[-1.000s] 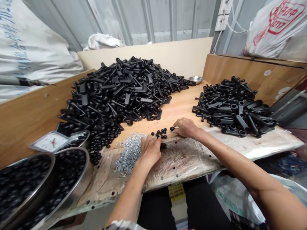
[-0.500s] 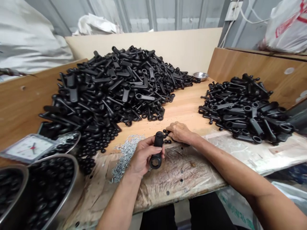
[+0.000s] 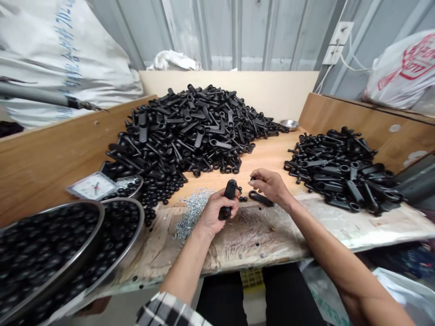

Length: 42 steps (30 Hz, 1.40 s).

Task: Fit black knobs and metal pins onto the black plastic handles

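The left hand (image 3: 213, 213) curls around a black plastic ring-ended handle (image 3: 230, 192), which stands almost upright with its ring end down in the palm. The right hand (image 3: 270, 186) hovers just beside it with its fingers curled. A small dark piece may sit at the fingertips (image 3: 253, 179), but I can't tell whether they pinch anything. Just below the right hand, a second black handle (image 3: 260, 198) lies flat on the wooden bench (image 3: 272, 154), with a few small black knobs (image 3: 242, 198) beside it. A patch of silver screws (image 3: 193, 210) lies at 9 o'clock from the held handle. A large heap of black handles (image 3: 183, 131) rises at 11 o'clock and a smaller heap (image 3: 343, 172) at 3 o'clock. Steel bowls of black knobs (image 3: 44, 258) sit at 8 o'clock, and a small steel dish (image 3: 289, 124) at 1 o'clock.
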Tool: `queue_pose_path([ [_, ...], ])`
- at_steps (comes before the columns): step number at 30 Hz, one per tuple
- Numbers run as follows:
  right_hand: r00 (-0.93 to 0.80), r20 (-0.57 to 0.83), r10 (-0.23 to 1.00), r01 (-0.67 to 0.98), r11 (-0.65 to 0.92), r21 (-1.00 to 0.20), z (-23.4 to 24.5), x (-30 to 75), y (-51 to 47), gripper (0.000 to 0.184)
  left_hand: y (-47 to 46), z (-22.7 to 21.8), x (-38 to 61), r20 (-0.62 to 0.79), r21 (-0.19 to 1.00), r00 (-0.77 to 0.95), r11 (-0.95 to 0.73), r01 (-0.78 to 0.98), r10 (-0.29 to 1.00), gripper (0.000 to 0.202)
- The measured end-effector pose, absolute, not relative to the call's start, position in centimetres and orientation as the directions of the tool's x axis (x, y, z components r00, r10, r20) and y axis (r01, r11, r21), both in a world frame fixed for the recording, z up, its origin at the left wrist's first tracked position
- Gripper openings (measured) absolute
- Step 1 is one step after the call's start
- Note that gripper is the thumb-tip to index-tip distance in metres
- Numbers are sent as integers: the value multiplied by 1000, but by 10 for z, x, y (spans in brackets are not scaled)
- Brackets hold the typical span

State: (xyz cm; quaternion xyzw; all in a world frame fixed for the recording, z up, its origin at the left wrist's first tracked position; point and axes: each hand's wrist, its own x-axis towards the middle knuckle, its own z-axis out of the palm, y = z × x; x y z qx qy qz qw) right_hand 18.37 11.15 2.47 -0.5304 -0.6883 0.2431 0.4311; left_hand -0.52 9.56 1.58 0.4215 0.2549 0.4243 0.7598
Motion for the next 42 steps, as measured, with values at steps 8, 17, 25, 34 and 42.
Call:
queue_pose_path([
  [8, -53, 373, 926, 198, 376, -905, 9, 160, -30, 13, -9, 0, 8, -93, 865, 424, 284, -414, 901, 26],
  [17, -213, 418, 883, 602, 455, -656, -31, 140, -91, 20, -73, -31, -1, -191, 958, 248, 236, -166, 950, 34],
  [25, -350, 306, 885, 346, 426, -836, -40, 155, -97, 19, -82, -41, -3, -236, 944, 332, 296, -143, 913, 35],
  [34, 48, 203, 978, 33, 201, -979, -50, 169, -108, 19, -87, -46, 12, -23, 960, 278, -56, 274, 960, 25],
  [42, 146, 74, 986, -134, 94, -986, -56, 160, -109, 17, -90, -53, 18, 174, 863, 269, -278, 421, 947, 30],
])
